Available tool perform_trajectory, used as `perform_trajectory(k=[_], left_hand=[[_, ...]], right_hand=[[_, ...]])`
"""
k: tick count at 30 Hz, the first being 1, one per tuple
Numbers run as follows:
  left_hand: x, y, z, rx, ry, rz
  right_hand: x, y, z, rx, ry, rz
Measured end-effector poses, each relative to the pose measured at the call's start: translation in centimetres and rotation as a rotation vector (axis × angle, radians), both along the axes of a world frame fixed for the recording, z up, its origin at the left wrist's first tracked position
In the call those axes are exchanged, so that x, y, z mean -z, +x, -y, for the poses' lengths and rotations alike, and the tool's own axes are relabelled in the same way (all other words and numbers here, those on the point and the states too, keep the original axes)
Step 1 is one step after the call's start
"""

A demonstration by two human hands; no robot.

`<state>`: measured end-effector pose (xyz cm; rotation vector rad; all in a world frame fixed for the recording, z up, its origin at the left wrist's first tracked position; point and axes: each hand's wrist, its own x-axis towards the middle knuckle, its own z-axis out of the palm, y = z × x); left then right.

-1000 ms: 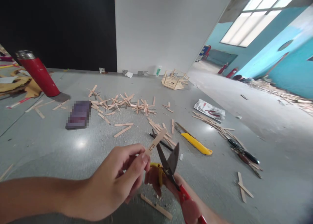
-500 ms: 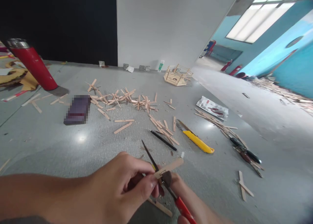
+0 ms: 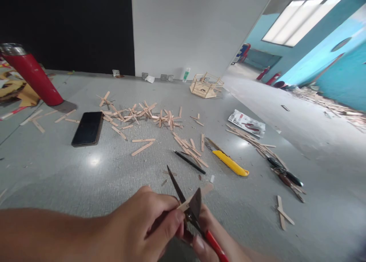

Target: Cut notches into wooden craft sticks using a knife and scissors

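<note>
My left hand pinches a wooden craft stick between thumb and forefinger. The stick slants up to the right, and its far end is slightly blurred. In my right hand is a pair of scissors with red handles and dark blades. The blades are spread apart, with the stick lying between them close to the pivot. My right fingers are partly hidden behind the scissors and my left hand.
Past my hands lie a black pen, a yellow utility knife and scattered craft sticks. A phone and red flask are left; pliers are right. A small stick frame stands behind.
The scissor blades have spread wider around the stick, and my right thumb has come up into view beside the handle. The whole view has shifted slightly.
</note>
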<state>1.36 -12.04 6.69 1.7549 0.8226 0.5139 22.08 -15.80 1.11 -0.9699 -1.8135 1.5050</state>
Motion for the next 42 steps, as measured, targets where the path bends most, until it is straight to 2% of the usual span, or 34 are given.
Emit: perform_trajectory(k=[6, 9, 13, 17, 21, 26, 32, 36, 42], left_hand=[[1.2, -0.1, 0.2, 0.025, -0.023, -0.068], [1.9, -0.3, 0.5, 0.038, -0.17, -0.095], [2.9, -0.1, 0.7, 0.07, -0.327, -0.014], [3.6, 0.4, 0.8, 0.097, -0.309, 0.112], [4.0, 0.6, 1.1, 0.076, -0.313, 0.13], [3.9, 0.8, 1.4, 0.054, -0.282, 0.077], [2.6, 0.8, 1.6, 0.019, -0.17, 0.072], [2.1, 1.1, 1.5, 0.012, -0.201, 0.078], [2.7, 1.1, 1.2, 0.075, -0.25, 0.06]], right_hand=[[-0.9, 0.7, -0.1, -0.052, -0.039, 0.058], [-0.3, 0.8, 0.1, -0.043, -0.061, 0.016], [0.4, 1.0, 0.5, -0.056, -0.153, -0.05], [0.0, 1.4, 0.8, -0.075, -0.214, -0.02], [-0.1, 1.5, 1.0, -0.066, -0.243, 0.003], [-0.5, 1.2, 0.7, -0.08, -0.25, 0.019], [-1.0, 0.5, 0.5, -0.113, -0.244, 0.021], [-0.6, 0.4, 0.4, -0.126, -0.212, -0.023], [-0.3, -0.1, 0.5, -0.097, -0.217, -0.018]])
